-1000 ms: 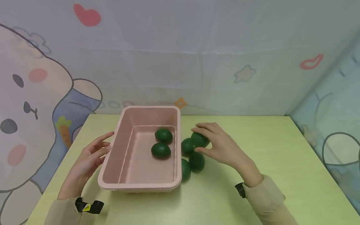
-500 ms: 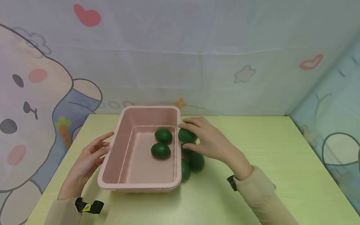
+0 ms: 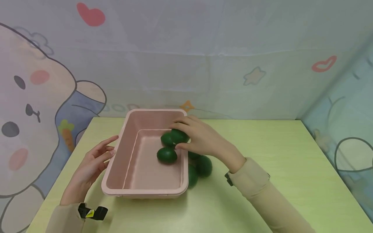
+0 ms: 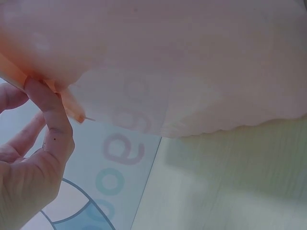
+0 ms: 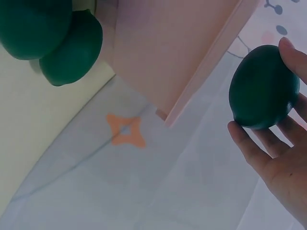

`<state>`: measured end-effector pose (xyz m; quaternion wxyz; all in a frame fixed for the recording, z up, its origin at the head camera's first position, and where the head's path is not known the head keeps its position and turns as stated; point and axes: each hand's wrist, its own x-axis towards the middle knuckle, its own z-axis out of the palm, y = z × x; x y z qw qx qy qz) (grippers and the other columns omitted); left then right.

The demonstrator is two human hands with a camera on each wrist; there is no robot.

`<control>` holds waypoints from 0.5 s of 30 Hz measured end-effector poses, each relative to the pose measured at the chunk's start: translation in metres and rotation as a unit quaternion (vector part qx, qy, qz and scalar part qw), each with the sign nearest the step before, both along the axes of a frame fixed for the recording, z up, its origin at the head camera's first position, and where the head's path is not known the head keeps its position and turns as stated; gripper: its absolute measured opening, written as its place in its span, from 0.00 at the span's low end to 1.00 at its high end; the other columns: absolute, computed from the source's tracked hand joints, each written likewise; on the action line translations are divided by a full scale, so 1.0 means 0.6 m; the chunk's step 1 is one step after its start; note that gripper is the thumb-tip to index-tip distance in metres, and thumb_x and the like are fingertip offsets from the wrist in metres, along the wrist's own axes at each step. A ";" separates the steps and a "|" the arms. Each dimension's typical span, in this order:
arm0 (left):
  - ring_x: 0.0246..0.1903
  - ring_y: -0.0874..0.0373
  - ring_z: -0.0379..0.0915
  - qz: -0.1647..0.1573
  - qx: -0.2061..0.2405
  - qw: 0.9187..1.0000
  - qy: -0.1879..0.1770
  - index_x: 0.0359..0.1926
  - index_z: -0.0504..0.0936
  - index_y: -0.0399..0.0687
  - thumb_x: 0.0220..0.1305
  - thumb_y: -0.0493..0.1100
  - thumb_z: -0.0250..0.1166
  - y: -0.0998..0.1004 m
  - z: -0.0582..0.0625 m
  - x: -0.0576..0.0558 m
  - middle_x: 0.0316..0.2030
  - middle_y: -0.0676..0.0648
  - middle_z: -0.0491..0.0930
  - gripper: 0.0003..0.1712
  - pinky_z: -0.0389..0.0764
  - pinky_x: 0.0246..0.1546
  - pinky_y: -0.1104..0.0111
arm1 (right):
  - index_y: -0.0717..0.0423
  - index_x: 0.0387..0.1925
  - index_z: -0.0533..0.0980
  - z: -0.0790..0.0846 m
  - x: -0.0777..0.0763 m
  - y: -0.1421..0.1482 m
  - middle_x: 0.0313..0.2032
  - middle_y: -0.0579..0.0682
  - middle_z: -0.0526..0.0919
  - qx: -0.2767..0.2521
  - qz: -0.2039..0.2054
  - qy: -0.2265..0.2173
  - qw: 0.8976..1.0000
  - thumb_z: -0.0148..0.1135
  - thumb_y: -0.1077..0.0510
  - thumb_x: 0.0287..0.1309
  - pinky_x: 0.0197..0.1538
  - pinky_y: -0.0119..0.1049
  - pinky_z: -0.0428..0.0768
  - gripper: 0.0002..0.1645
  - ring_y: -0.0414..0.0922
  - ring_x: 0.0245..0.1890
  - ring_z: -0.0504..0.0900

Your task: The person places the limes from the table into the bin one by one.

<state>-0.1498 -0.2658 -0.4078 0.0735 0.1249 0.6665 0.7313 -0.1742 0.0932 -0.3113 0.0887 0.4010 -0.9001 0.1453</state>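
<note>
My relaxed left hand (image 3: 91,163) touches the left of the bin (image 3: 145,192); two limes (image 3: 167,155) lie inside. My right hand (image 3: 204,137) grasps a third lime (image 5: 264,88) over its far right: loading, I judge, needing lowering and release. Outside, right, sit more limes (image 3: 204,166).

One of the hands (image 5: 288,177) holds a green fruit (image 5: 261,86) near a pink bin (image 5: 163,52) (two more fruits (image 5: 76,50), upper left).
</note>
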 end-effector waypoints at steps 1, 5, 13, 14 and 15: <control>0.38 0.66 0.80 -0.001 0.000 1.000 0.001 0.69 0.65 0.50 0.70 0.31 0.53 0.000 0.000 0.000 0.41 0.54 0.77 0.29 0.83 0.37 0.73 | 0.51 0.61 0.73 0.001 -0.003 -0.005 0.60 0.48 0.74 0.004 0.003 -0.003 1.000 0.69 0.47 0.54 0.63 0.41 0.72 0.34 0.47 0.61 0.70; 0.38 0.66 0.80 -0.002 0.000 1.000 0.004 0.70 0.65 0.50 0.70 0.31 0.52 -0.001 0.000 -0.002 0.41 0.54 0.76 0.29 0.83 0.37 0.73 | 0.50 0.62 0.72 0.003 -0.014 -0.024 0.60 0.47 0.73 0.029 0.012 -0.026 0.999 0.69 0.46 0.54 0.65 0.40 0.71 0.34 0.46 0.62 0.70; 0.37 0.66 0.80 -0.005 0.001 1.000 0.005 0.70 0.64 0.50 0.70 0.31 0.52 -0.001 -0.002 -0.002 0.41 0.54 0.76 0.29 0.83 0.36 0.74 | 0.50 0.63 0.71 0.000 -0.032 -0.060 0.61 0.49 0.73 0.071 0.019 -0.067 0.995 0.68 0.46 0.56 0.66 0.40 0.70 0.34 0.47 0.64 0.69; 0.37 0.66 0.80 -0.004 0.000 1.000 0.005 0.70 0.65 0.50 0.70 0.31 0.52 -0.001 -0.002 -0.002 0.41 0.54 0.76 0.29 0.83 0.36 0.74 | 0.50 0.63 0.71 -0.001 -0.034 -0.064 0.61 0.49 0.73 0.074 0.022 -0.067 0.995 0.68 0.46 0.56 0.66 0.40 0.70 0.34 0.47 0.63 0.69; 0.37 0.67 0.80 -0.004 0.000 1.000 0.004 0.70 0.65 0.50 0.70 0.31 0.52 -0.001 -0.002 -0.002 0.41 0.54 0.76 0.29 0.83 0.36 0.74 | 0.51 0.62 0.72 -0.003 -0.036 -0.068 0.60 0.49 0.73 0.078 0.025 -0.066 0.994 0.68 0.46 0.55 0.65 0.39 0.70 0.34 0.47 0.63 0.70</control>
